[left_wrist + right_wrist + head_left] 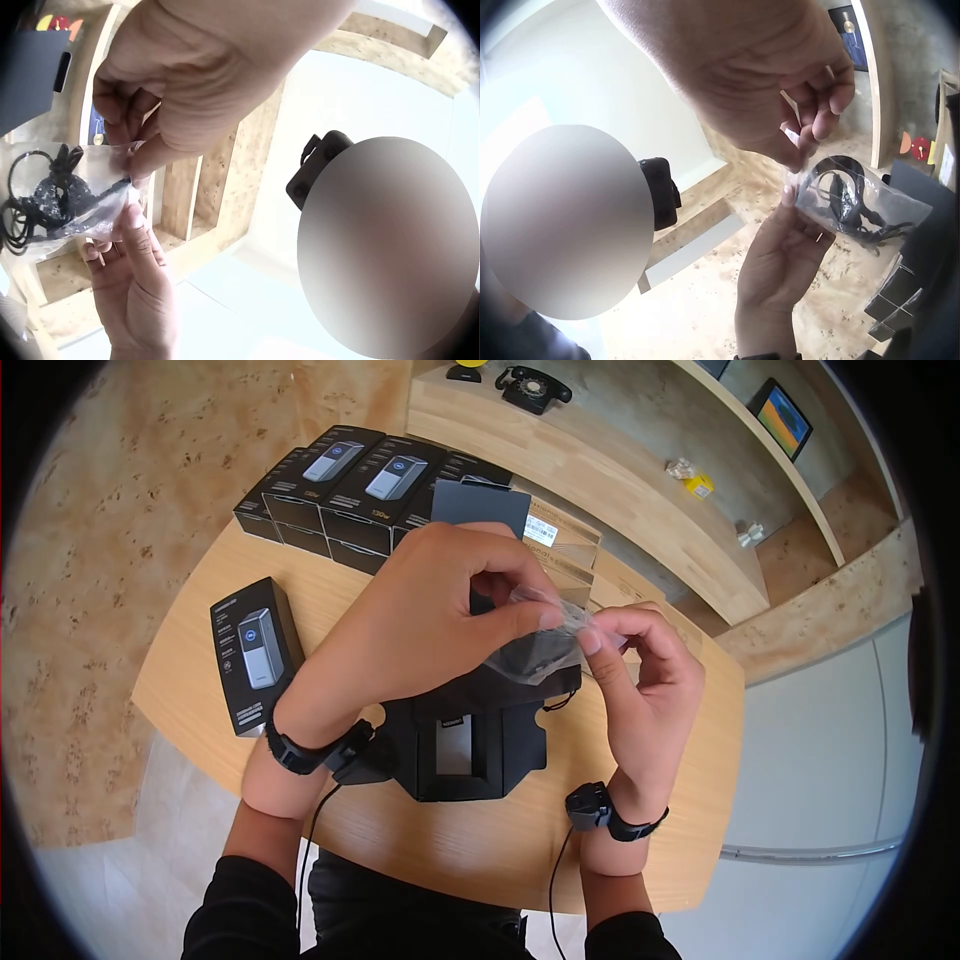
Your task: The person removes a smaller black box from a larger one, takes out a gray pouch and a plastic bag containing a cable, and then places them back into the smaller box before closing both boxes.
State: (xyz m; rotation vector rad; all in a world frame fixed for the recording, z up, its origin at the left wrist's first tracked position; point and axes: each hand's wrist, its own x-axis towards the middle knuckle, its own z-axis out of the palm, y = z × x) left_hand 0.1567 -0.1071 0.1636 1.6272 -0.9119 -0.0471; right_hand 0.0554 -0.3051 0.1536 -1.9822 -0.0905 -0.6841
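Observation:
A small clear plastic bag (540,648) with a coiled black cable inside is held up between both hands. My left hand (545,617) pinches its top edge from the left, and my right hand (597,637) pinches the same edge from the right. The two hands' fingertips are almost touching. In the left wrist view the bag (60,196) hangs left of the pinching fingers (135,161). The right wrist view shows the bag (855,201) and the cable loop below my right hand (799,139). An open black box (465,745) lies on the table beneath the hands.
The round wooden table (190,690) carries one black product box (255,652) lying at the left and several stacked ones (350,480) at the back. A dark panel (480,506) and clear labelled packs (562,542) stand behind the hands. A black telephone (533,388) sits on the wooden shelf beyond.

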